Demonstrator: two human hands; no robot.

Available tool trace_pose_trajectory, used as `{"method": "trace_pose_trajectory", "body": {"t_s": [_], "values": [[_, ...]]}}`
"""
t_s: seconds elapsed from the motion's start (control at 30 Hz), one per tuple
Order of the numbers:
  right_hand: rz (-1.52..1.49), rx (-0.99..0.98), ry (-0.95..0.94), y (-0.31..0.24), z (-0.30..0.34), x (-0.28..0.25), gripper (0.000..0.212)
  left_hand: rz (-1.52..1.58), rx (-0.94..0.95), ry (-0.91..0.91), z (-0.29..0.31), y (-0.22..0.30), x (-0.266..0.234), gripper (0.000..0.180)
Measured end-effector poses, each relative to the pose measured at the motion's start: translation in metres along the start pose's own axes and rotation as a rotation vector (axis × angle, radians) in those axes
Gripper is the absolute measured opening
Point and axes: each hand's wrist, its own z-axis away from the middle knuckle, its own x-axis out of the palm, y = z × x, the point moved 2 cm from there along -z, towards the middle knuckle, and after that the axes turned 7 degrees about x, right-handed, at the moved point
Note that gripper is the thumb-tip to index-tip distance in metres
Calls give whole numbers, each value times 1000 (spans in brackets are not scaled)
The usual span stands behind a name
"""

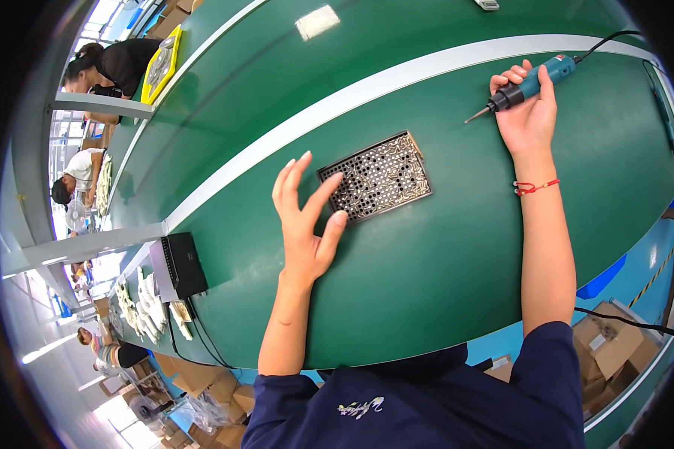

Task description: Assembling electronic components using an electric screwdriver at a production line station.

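Near the middle of the green surface [427, 284], a perforated tray [393, 208] is holding many small metal pieces [398, 168]. Good handling here likely means pinching one piece lightly, with the teal electric screwdriver [532, 87] pointing clear of the fingers. The left hand [307, 232] is hovering by the tray's left end, its grip standing wide and seemingly holding nothing; fingertip contact is hard to tell. Palm up, the right hand [528, 123] is holding the screwdriver, bit pointing left.

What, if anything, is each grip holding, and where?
Right grip: the electric screwdriver, around where its black front meets the teal body. Left grip: nothing visible.
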Motion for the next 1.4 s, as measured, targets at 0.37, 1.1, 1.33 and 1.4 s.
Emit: {"method": "trace_pose_trajectory", "body": {"t_s": [0.37,1.1,1.33,1.4], "values": [[-8,21,-23,-1,-2,-1,25,6,-32,7,3,-12,-2,28],[-11,32,-40,-4,-1,-5,24,56,56,71,7,-11,-7,26],[-37,42,-28,5,-4,-2,24,56,32,146,8,-19,-8,23],[-35,38,-29,4,-3,1,24,166,-2,173,9,-21,-10,18]]}}
